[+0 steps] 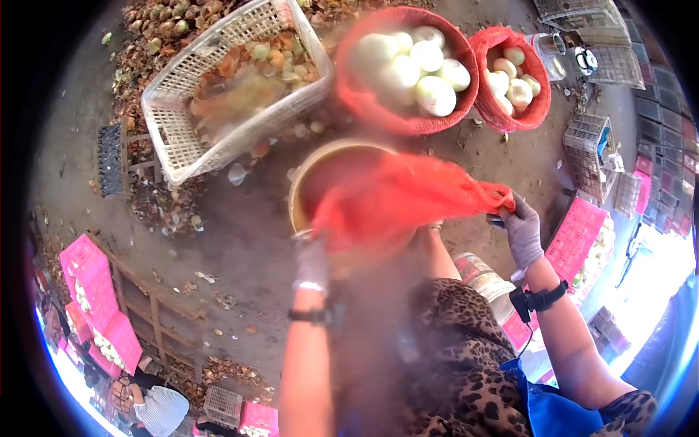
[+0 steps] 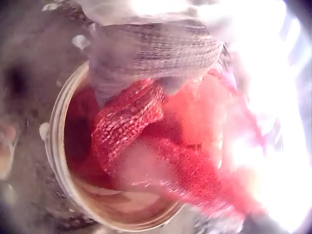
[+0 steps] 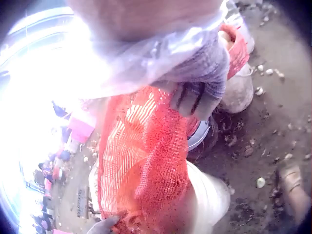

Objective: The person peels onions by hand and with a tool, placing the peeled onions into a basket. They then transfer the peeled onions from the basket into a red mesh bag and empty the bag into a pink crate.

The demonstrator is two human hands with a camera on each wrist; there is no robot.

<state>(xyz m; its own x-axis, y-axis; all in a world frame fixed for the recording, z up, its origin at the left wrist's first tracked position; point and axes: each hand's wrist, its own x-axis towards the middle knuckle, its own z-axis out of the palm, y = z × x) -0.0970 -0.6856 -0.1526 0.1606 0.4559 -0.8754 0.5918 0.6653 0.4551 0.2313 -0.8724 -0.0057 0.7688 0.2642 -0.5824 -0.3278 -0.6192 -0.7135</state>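
Observation:
A red mesh bag [image 1: 408, 193] stretches between my two gloved hands over a round bucket [image 1: 297, 197]. My left hand [image 1: 312, 261] grips one end of the bag by the bucket's near left rim; in the left wrist view its gloved fingers [image 2: 156, 53] curl over the bunched mesh. Out to the right, my right hand [image 1: 523, 231] pinches the other end, its fingers [image 3: 187, 100] bent over the mesh edge in the right wrist view. The bag hides much of the bucket's inside. Haze blurs the middle of the head view.
Beyond the bucket stand a large red-mesh-lined tub [image 1: 349, 87] and a smaller one [image 1: 477, 44], both holding peeled onions. A white plastic crate [image 1: 164, 138] with onion skins lies at the upper left. Pink crates [image 1: 95, 284] stand at left, and a bucket [image 1: 477, 273] sits by my right knee.

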